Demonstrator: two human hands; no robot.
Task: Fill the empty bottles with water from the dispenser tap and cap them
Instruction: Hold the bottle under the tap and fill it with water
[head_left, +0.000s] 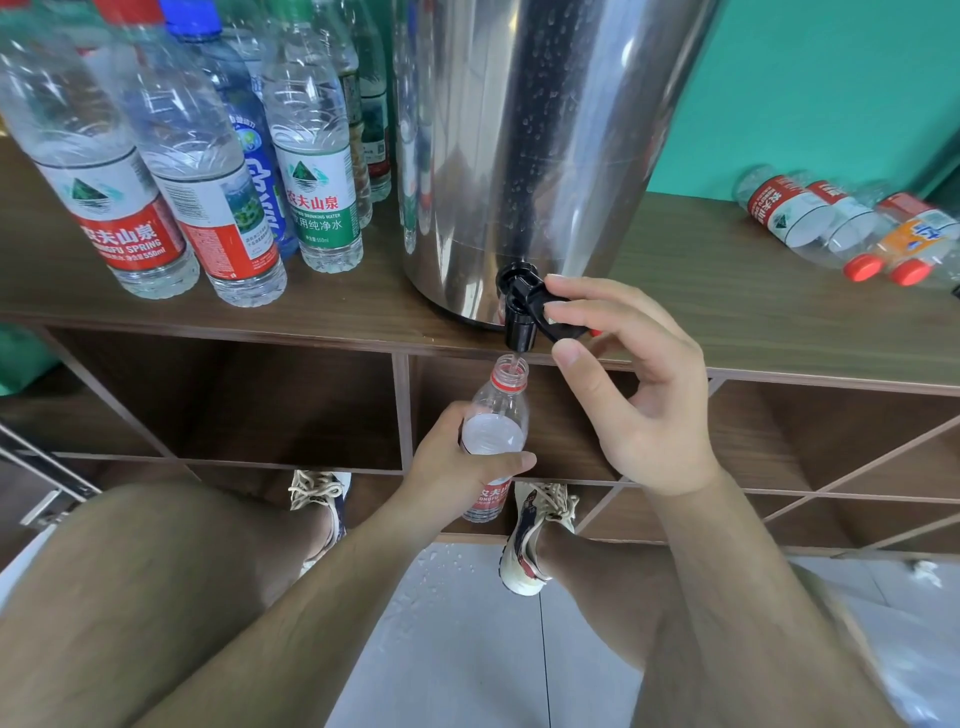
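Brown wooden shelf top (727, 291), teal wall behind. Left: upright capped bottles (156, 182), full. Centre: left hand (457, 462) grips an uncapped bottle (496, 415) holding water beneath the steel dispenser (519, 156) tap (519, 327); right hand (639, 384) pinches the tap lever (545, 306). Right: empty bottles (831, 223) lying down.

A brown wooden table (727, 291) runs across the view, with open compartments (234, 400) beneath it, divided by upright and slanted boards. Behind it rises a teal wall (831, 93). The floor (467, 665) is pale grey tile, speckled with water drops (431, 566) near the table's foot. Two cream laced sneakers (530, 545) stand there, toes toward the table. A metal frame (47, 467) shows at far left.
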